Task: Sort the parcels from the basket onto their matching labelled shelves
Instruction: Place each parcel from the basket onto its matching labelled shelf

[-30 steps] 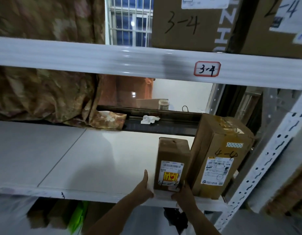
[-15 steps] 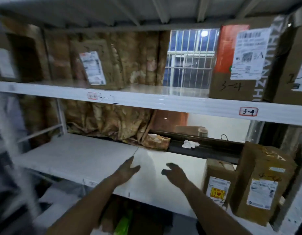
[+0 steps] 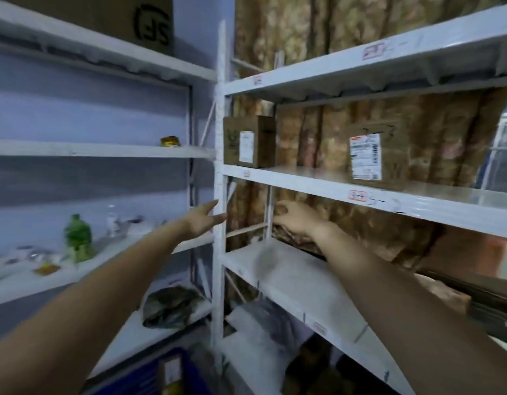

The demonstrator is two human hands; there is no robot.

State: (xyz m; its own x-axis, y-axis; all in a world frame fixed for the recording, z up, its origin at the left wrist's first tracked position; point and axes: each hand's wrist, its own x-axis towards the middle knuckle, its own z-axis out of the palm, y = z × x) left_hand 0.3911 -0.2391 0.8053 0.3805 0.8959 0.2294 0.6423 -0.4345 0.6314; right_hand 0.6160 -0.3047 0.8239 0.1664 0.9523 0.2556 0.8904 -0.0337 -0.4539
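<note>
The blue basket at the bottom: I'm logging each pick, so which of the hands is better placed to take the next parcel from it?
Probably the left hand: its arm runs right above the blue basket and its parcel. The right hand hangs further right, over the shelf. Both are empty.

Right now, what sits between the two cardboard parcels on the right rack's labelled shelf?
Nothing in the head view: between the small parcel and the larger labelled parcel is bare shelf, patterned curtain behind.

Both arms reach forward, left hand (image 3: 202, 220) flat and empty, right hand (image 3: 293, 218) loosely curled.
</note>
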